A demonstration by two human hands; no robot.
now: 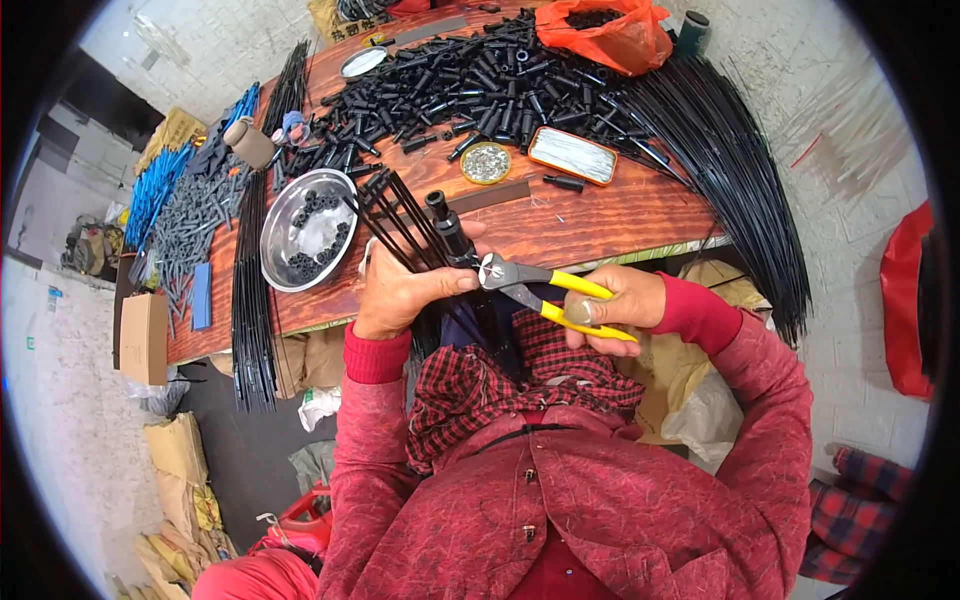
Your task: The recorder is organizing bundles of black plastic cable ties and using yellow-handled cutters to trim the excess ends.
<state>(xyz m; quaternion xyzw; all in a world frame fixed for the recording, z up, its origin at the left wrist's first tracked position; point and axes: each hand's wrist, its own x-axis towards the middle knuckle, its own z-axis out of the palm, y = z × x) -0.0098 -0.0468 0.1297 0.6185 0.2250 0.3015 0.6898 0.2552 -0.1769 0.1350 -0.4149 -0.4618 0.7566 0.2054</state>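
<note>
My left hand [398,295] is closed round a bundle of thin black rods [393,212], which fan out above the fingers and hang down below them. A black stepped plastic tube [452,232] stands upright at the same grip, just past my thumb. My right hand [622,300] grips yellow-handled end-cutting pliers [520,272]. Their metal jaws lie at the lower end of the tube, beside my left thumb tip. Whether the jaws bite on anything there is too small to tell.
On the wooden table [640,215] lie a heap of black plastic tubes [470,90], a clear bowl [278,240] of black rings, a tin [572,156] of thin wires and a round yellow dish [485,163]. Long black rods [735,170] overhang the right edge. Grey pieces [200,220] cover the left.
</note>
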